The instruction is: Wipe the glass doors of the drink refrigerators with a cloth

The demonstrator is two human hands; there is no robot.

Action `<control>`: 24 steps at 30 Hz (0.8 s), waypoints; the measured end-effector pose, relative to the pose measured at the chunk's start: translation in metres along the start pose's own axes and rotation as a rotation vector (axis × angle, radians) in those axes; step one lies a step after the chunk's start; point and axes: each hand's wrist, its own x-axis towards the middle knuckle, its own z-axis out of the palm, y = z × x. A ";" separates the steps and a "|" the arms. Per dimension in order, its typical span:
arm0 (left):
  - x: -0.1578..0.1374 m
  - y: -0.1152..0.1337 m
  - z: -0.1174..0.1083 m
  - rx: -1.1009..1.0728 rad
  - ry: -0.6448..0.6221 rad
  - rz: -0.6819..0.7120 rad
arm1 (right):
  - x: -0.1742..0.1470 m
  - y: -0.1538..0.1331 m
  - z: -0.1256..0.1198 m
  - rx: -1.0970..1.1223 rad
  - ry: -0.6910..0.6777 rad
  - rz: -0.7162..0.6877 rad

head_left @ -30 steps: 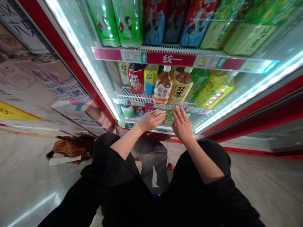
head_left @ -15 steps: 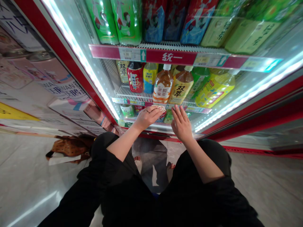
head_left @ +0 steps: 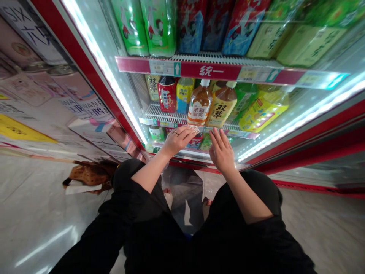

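I crouch before a drinks fridge with a red frame (head_left: 85,72) and a glass door. My left hand (head_left: 178,140), a ring on one finger, is closed on a small white wad, apparently a cloth (head_left: 195,129), pressed to the glass at the level of the middle shelf's edge (head_left: 165,123). My right hand (head_left: 221,152) lies flat on the glass just to the right, fingers spread and empty. Behind the glass above my hands stand an amber tea bottle (head_left: 199,103) and a yellow-labelled bottle (head_left: 221,109).
Large green, blue and red bottles fill the upper shelf over a red price rail (head_left: 211,70). Printed posters (head_left: 57,95) cover the wall at left. A brown bag (head_left: 88,174) lies on the pale floor at left. My black-clad knees (head_left: 251,186) nearly touch the fridge base.
My left hand has slid a little up the glass, from in front of the lowest shelf to the middle shelf's edge. The right hand has stayed flat in nearly the same spot.
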 end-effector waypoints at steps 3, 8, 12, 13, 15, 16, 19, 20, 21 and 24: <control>-0.006 0.002 0.003 0.009 -0.047 0.054 | -0.001 -0.001 0.001 0.011 -0.024 -0.027; -0.001 0.001 -0.001 0.025 -0.069 0.101 | 0.002 -0.010 0.005 0.040 -0.079 -0.054; -0.001 -0.008 -0.008 0.096 0.111 -0.031 | 0.005 -0.014 0.008 0.048 -0.096 -0.052; -0.003 -0.011 -0.008 0.114 0.171 -0.069 | 0.006 -0.014 0.009 0.052 -0.107 -0.045; -0.010 -0.015 -0.007 0.134 0.261 -0.112 | 0.006 -0.014 0.010 0.056 -0.112 -0.037; -0.013 -0.016 -0.006 0.138 0.281 -0.120 | 0.006 -0.014 0.010 0.055 -0.102 -0.038; -0.023 -0.016 -0.001 0.134 0.246 -0.109 | 0.009 -0.016 0.009 0.049 -0.054 -0.047; -0.025 -0.016 0.000 0.129 0.223 -0.099 | 0.011 -0.017 0.008 0.047 -0.045 -0.046; -0.026 -0.017 0.000 0.120 0.198 -0.084 | 0.013 -0.019 0.006 0.044 -0.042 -0.042; -0.024 -0.019 -0.003 0.085 0.145 -0.029 | 0.020 -0.024 0.001 0.030 -0.042 -0.027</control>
